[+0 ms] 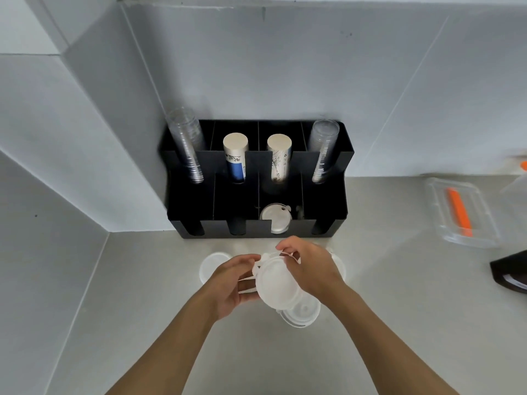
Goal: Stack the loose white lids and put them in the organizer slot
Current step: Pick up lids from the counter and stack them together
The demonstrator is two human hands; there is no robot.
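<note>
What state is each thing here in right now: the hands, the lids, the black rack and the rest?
Left hand: gripping the held lids.
Right hand: gripping the same lids.
Held lids: above the counter, partly stacked.
Lid on the counter: loose, lying flat.
Organizer: upright; cup stacks in the back slots.
Lids in the front slot: already stowed.
Clear container: closed, orange item inside.

**A café-style drinks counter**

It looks like a drink-service station: a black organizer [256,178] against grey wall tiles [313,67] holds stacked clear cups [186,146] and paper cups [235,155], with white lids [276,217] on a pale counter [399,323].
</note>
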